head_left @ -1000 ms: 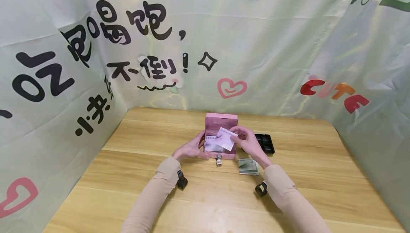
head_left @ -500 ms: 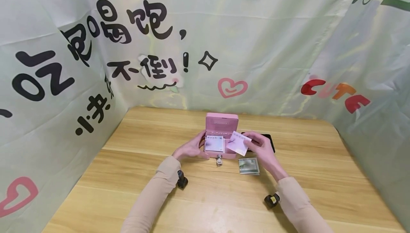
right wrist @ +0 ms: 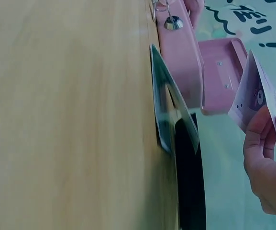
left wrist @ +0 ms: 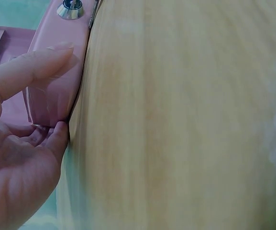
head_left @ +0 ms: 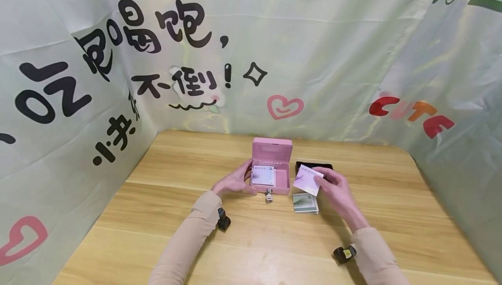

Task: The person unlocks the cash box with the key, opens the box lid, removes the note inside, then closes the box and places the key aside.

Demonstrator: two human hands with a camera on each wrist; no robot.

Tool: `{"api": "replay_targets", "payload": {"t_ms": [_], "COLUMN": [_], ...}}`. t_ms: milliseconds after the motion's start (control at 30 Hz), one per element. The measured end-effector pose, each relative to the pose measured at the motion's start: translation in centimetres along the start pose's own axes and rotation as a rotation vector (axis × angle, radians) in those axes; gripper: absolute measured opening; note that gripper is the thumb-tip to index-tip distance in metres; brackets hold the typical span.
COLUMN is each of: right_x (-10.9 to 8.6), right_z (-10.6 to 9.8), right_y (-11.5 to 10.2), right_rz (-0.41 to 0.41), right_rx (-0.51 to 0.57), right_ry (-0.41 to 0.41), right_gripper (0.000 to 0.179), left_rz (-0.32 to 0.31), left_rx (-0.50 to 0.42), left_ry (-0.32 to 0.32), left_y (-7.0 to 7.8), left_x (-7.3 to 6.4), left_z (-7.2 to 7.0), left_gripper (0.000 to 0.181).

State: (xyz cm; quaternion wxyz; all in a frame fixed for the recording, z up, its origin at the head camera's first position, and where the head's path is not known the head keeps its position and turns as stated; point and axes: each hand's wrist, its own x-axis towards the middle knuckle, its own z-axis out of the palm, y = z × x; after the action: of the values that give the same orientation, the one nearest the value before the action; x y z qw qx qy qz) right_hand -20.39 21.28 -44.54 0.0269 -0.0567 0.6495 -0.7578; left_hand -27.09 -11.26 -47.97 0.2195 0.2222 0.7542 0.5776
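A pink cash box [head_left: 281, 179] stands on the table with its lid raised and a key in its front lock [left wrist: 71, 8]. In its left part lies a folded purple banknote [head_left: 262, 175]. My left hand [head_left: 234, 179] grips the box's left end, thumb [left wrist: 37, 67] along the front and fingertips at the bottom corner. My right hand [head_left: 338, 189] pinches another folded purple banknote [head_left: 307, 180] in the air, right of the box. Below that note a folded green banknote [head_left: 305, 203] rests on the table, its halves springing apart in the right wrist view.
Behind the held note, a black tray [head_left: 313, 165] lies to the right of the box, partly hidden. Keys [head_left: 268, 198] hang at the box front. Printed cloth walls [head_left: 333, 58] border the wooden table [head_left: 255, 241] at the back and sides.
My right hand has carried the folded purple banknote rightward out of the box, to above the green note and the black tray. The left hand stays on the box.
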Motion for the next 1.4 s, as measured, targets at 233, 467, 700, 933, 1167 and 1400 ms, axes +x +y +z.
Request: {"api": "replay_targets", "payload": {"t_ms": [233, 467, 700, 933, 1167, 1400], "right_x": [-0.8, -1.4, -1.8, -2.1, -2.4, -2.4], "right_z": [-2.4, -4.5, -6.2, -7.4, -8.0, -8.6], "right_y": [-0.4, -0.9, -1.0, -1.2, -1.2, -0.9], "right_rz": [0.083, 0.123, 0.157, 0.202, 0.199, 0.208], "right_rx": [0.138, 0.228, 0.253, 0.21, 0.149, 0.016], "right_ry": [-0.013, 0.023, 0.046, 0.066, 0.056, 0.052], "right_gripper": [0.031, 0.03, 0.031, 0.03, 0.029, 0.028], "left_rz": [-0.004, -0.007, -0.018, -0.022, -0.009, -0.01], "left_rx": [0.014, 0.011, 0.024, 0.028, 0.018, 0.005], "left_ry": [-0.007, -0.007, -0.002, -0.006, -0.009, 0.0], "left_y": [0.0, 0.2, 0.2, 0.1, 0.2, 0.1], "left_x": [-0.1, -0.1, -0.1, -0.1, 0.0, 0.0], "left_z": [0.0, 0.1, 0.0, 0.0, 0.0, 0.0], "left_gripper": [0.118, 0.117, 0.118, 0.118, 0.118, 0.117]}}
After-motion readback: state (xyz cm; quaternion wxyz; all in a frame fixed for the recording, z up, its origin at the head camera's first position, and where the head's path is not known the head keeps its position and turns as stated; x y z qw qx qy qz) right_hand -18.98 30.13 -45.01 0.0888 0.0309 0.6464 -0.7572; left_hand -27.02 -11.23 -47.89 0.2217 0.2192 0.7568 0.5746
